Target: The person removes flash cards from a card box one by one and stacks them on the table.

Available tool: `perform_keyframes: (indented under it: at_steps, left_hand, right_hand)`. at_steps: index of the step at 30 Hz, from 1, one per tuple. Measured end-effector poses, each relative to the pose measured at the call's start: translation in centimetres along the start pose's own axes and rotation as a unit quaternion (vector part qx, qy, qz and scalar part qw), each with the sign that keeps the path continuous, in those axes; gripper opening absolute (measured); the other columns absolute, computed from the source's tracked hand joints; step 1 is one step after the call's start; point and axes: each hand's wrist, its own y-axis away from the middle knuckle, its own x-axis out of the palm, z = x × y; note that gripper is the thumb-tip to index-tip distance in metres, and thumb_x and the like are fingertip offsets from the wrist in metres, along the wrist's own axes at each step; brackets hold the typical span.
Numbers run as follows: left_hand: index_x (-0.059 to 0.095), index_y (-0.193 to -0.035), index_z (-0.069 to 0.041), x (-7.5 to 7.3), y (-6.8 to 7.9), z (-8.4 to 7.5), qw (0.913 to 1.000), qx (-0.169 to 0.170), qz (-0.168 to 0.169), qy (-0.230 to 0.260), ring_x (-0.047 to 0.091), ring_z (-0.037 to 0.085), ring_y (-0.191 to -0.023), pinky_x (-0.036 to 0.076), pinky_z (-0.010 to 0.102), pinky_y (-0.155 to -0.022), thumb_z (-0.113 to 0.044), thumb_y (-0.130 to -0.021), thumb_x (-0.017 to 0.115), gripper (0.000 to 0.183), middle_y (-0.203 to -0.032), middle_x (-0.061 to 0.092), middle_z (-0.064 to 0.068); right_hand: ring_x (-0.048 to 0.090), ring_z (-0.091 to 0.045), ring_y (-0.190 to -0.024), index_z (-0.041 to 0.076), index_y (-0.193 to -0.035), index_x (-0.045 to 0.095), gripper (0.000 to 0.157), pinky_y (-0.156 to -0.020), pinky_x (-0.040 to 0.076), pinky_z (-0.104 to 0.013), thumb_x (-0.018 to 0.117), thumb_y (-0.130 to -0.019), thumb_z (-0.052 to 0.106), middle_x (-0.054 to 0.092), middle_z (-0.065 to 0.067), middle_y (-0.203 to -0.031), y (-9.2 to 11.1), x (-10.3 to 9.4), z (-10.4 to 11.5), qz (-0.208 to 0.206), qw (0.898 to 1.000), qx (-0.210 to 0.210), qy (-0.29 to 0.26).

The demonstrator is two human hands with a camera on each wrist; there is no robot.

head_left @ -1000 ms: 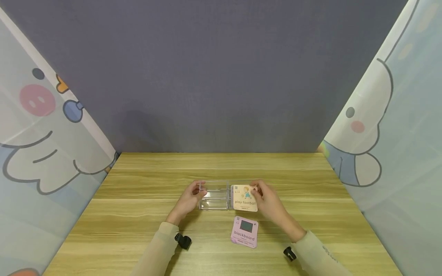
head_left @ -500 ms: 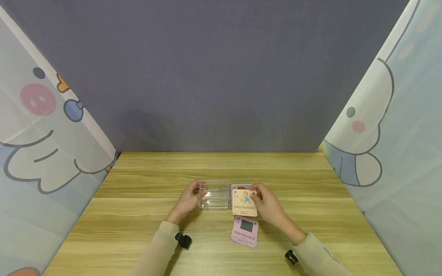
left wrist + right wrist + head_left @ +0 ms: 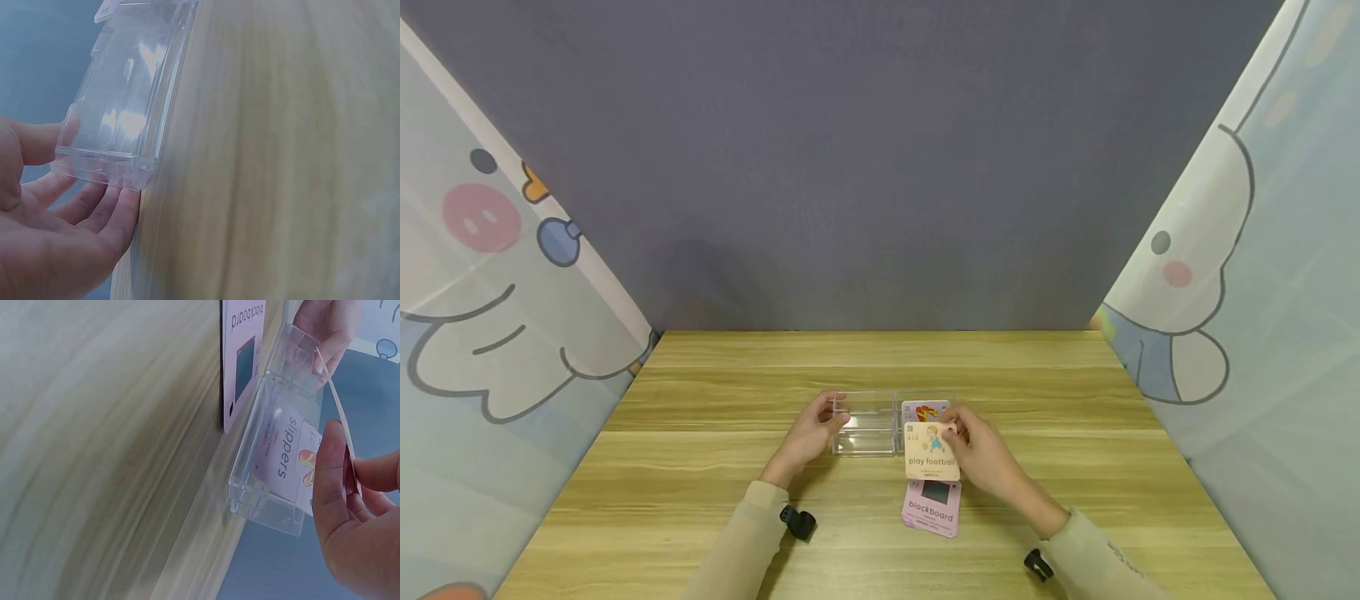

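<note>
At its left end, my left hand [image 3: 807,435] grips a clear plastic two-compartment box [image 3: 864,423], thumb on the near side and fingers curled beneath in the left wrist view. My right hand [image 3: 988,458] pinches the right edge of a cream "play football" card [image 3: 929,463], raised in front of the box's right compartment. Inside that compartment lies a "slippers" card [image 3: 279,440], partly covered by the held card in the head view. A pink "blackboard" card [image 3: 931,514] lies on the table, its top edge overlapped by the held card.
The box stands on a wood-grain table [image 3: 730,383]. Behind the table rises a dark grey panel [image 3: 880,167]. Cartoon-printed curtains flank both sides, the left curtain [image 3: 467,333] and the right curtain [image 3: 1270,333].
My right hand has drawn the "play football" card down toward me from over the right compartment, uncovering the top of the "slippers" card and covering part of "blackboard". My left hand stays put.
</note>
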Motion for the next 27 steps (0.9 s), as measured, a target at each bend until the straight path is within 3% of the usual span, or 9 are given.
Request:
perform_keyframes:
  at_steps: [8,18,27]
  left_hand:
    - [0.054,-0.141,-0.004,0.11,0.05,-0.02,1.0,0.004,-0.004,0.002,0.057,0.033,-0.119,0.047,0.053,-0.099,-0.012,-0.101,0.063,0.042,-0.126,0.063,0.015]
    - [0.052,-0.142,0.0,0.64,-0.18,0.5,0.9995,0.001,-0.029,-0.012,0.057,0.037,-0.119,0.046,0.055,-0.099,-0.005,-0.101,0.06,0.041,-0.125,0.062,0.019]
    - [0.053,-0.142,-0.003,0.18,0.03,0.29,0.9999,0.01,-0.01,-0.001,0.058,0.034,-0.118,0.048,0.053,-0.097,-0.01,-0.101,0.063,0.042,-0.125,0.063,0.016]
  right_hand:
    - [0.051,-0.01,-0.058,0.003,-0.118,0.061,0.02,-0.043,0.045,-0.022,0.062,-0.098,-0.002,0.056,-0.002,-0.08,0.39,-0.15,-0.15,0.024,0.999,-0.003,-0.024]
    - [0.055,-0.015,-0.058,0.002,-0.117,0.06,0.018,-0.041,0.048,-0.027,0.061,-0.099,-0.001,0.057,-0.005,-0.083,0.71,-0.15,-0.24,0.037,0.998,0.022,-0.05]
    - [0.057,-0.016,-0.062,0.002,-0.115,0.06,0.016,-0.044,0.054,-0.04,0.061,-0.099,-0.001,0.056,-0.007,-0.086,1.03,-0.18,-0.28,0.043,0.997,0.034,-0.057]
